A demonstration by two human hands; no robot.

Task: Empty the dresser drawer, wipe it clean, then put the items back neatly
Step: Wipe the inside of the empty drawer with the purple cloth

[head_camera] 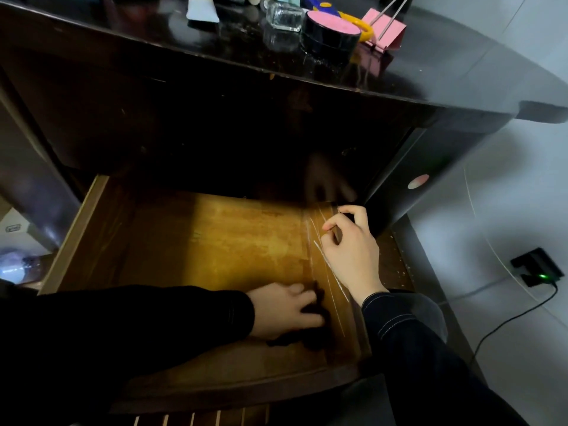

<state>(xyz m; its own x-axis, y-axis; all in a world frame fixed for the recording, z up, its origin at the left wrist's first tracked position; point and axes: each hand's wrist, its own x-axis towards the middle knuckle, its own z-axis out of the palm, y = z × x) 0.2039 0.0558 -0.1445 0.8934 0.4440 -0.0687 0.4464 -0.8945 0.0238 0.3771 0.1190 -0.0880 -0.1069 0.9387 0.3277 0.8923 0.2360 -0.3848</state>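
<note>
The wooden drawer (215, 241) is pulled out of the dark dresser, and its yellow-brown bottom is bare. At the drawer's front right, my left hand (282, 309) holds a dark cloth (313, 333) against the bottom, with its fingers sunk into the fabric. My right hand (350, 247) sits on the drawer's right side wall (333, 290). Its fingers are curled, with the thumb on the inner side of the wall. The back of the drawer lies in deep shadow.
On the dresser top (430, 63) stand a round black tin with a pink lid (332, 29), a glass bottle (284, 15), a pink binder clip (384, 26), a yellow-handled tool (353, 20) and a white tube (201, 7). A black charger with a green light (538, 269) and its cable lie on the floor at right.
</note>
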